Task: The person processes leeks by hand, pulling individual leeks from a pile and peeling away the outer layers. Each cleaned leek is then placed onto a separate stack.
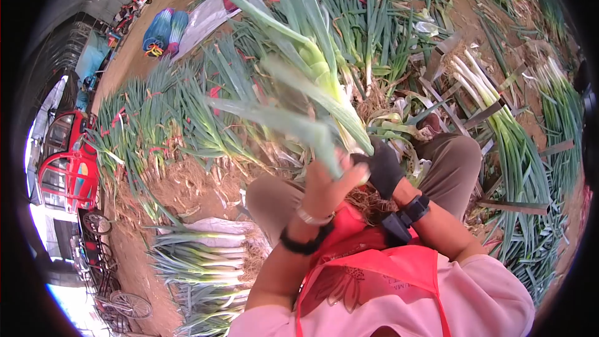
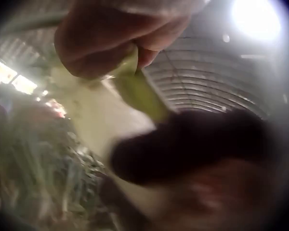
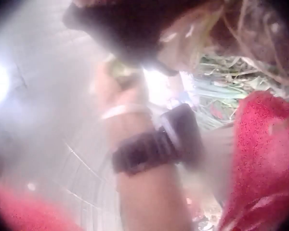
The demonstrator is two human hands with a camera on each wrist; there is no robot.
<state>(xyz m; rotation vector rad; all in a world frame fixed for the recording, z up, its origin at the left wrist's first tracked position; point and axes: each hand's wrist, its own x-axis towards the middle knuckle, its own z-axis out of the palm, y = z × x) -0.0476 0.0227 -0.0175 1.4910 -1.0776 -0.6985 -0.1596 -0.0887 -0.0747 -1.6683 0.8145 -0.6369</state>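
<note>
A large leek (image 1: 321,75) stands tilted in front of the lap, its green leaves fanning up and away. My right hand (image 1: 383,170), in a dark glove, grips its pale lower stalk, and brown roots (image 1: 368,203) hang below. My bare left hand (image 1: 326,188) pinches a blurred outer leaf (image 1: 293,126) that bends away from the stalk. Up close in the left wrist view, the fingers (image 2: 115,41) hold a green strip (image 2: 143,96) beside the white stalk (image 2: 103,110). The gloved thumb (image 2: 154,151) lies across that stalk. In the right wrist view both hands are blurred.
Bundles of leeks (image 1: 156,106) cover the ground ahead and left. Trimmed leeks (image 1: 206,256) lie on a sheet at lower left. At right, more leeks (image 1: 499,118) lie across metal strips. Blue net sacks (image 1: 163,30), a red vehicle (image 1: 72,159) and bicycles (image 1: 128,302) stand farther off.
</note>
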